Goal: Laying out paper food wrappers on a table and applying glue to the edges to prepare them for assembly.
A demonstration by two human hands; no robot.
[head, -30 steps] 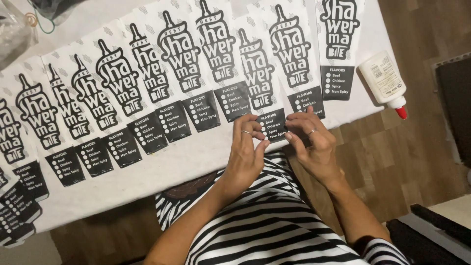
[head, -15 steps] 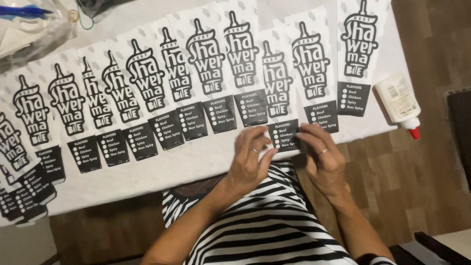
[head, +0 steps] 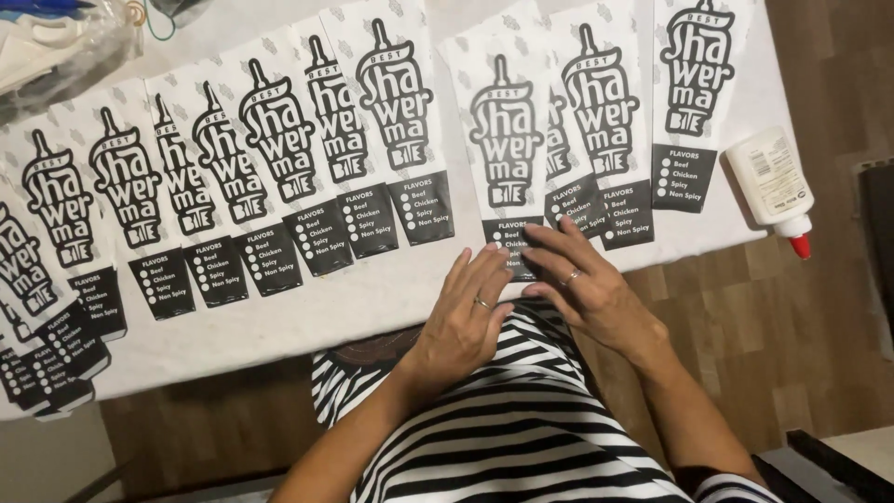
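Both hands (head: 521,289) flat on white-and-black paper sleeve (head: 507,149), glue bottle (head: 771,186) right

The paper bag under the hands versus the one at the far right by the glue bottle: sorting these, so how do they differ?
The bag under the hands has both hands pressing its lower end; the far-right bag is untouched. The first overlaps its right neighbour; the second lies beside the glue bottle. Both share the same white-and-black print.
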